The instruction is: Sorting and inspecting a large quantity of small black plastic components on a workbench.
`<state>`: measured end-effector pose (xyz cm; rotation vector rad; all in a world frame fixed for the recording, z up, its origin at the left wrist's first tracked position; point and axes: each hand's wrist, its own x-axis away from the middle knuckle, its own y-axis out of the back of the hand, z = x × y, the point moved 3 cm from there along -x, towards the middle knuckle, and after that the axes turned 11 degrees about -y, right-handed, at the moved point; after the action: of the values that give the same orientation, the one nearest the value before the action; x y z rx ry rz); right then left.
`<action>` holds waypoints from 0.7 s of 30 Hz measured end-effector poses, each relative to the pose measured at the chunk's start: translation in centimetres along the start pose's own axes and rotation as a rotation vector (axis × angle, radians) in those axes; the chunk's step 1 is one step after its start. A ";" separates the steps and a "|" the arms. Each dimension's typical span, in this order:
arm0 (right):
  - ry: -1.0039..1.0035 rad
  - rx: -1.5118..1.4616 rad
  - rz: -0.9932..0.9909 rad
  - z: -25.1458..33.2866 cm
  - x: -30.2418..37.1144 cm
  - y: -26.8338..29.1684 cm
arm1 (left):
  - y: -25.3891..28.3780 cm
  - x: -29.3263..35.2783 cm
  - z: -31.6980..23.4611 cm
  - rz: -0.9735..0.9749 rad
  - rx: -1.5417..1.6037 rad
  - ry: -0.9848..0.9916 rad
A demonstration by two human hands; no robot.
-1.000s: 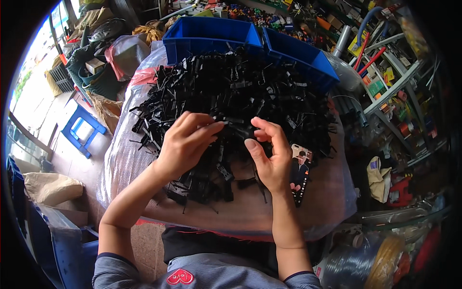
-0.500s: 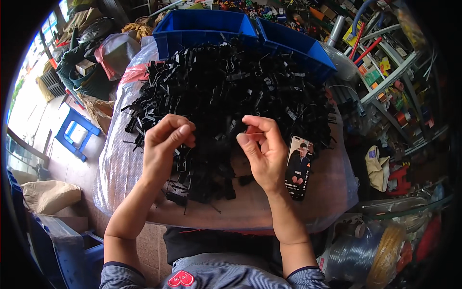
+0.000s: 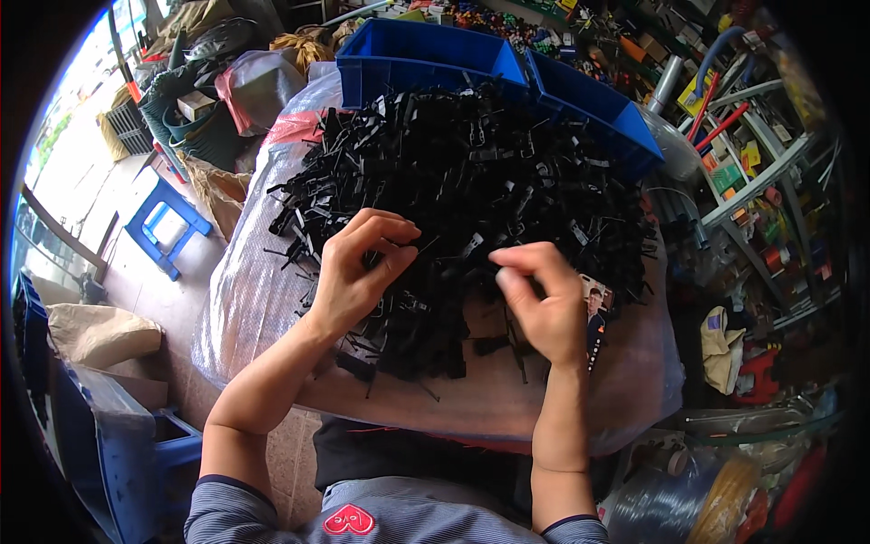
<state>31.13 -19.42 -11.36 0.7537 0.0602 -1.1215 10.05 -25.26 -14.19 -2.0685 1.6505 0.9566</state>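
Observation:
A wide heap of small black plastic parts (image 3: 426,172) with thin stems covers most of the wrapped table in front of me. My left hand (image 3: 364,267) hovers over the near part of the heap, thumb and fingers curled toward each other; a thin dark sliver shows by its fingertips. To its right, my right hand (image 3: 551,304) has thumb and forefinger pinched, slightly blurred. Whatever either pinch holds is too small and dark against the heap to name. The two hands are apart. Behind my right hand lies a phone (image 3: 595,308) with a lit screen, partly covered.
Two blue bins (image 3: 430,72) stand along the table's far edge. Clear plastic wrap (image 3: 245,299) covers the tabletop. A blue stool (image 3: 168,222) is on the floor at left. Metal racks (image 3: 761,190) crowd the right, and wrapped coils of tubing (image 3: 671,494) sit at lower right.
The view has shifted, so the table and bins appear further right. My right hand has turned and closed from parted fingers to a pinch, now covering part of the phone.

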 end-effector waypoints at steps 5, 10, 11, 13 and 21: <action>0.102 -0.007 0.315 0.4 0.8 -2.6 | -0.4 -0.1 0.1 0.013 -0.073 -0.089; -0.218 -0.440 0.145 -0.6 0.4 -0.8 | -0.4 0.0 -0.3 -0.006 0.032 -0.043; -0.257 -0.481 0.140 -0.8 0.4 -0.8 | -0.4 0.0 -0.5 -0.005 0.036 -0.045; -0.327 -0.612 0.181 -1.3 0.5 -1.2 | -0.8 0.0 -0.6 0.090 0.174 -0.003; -0.354 -0.499 0.119 -0.5 1.4 -4.0 | -2.5 0.9 -0.4 0.281 0.476 0.289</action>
<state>28.61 -21.14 -14.37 0.1085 -0.0055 -1.0530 12.59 -25.46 -14.88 -1.7358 2.1085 0.2892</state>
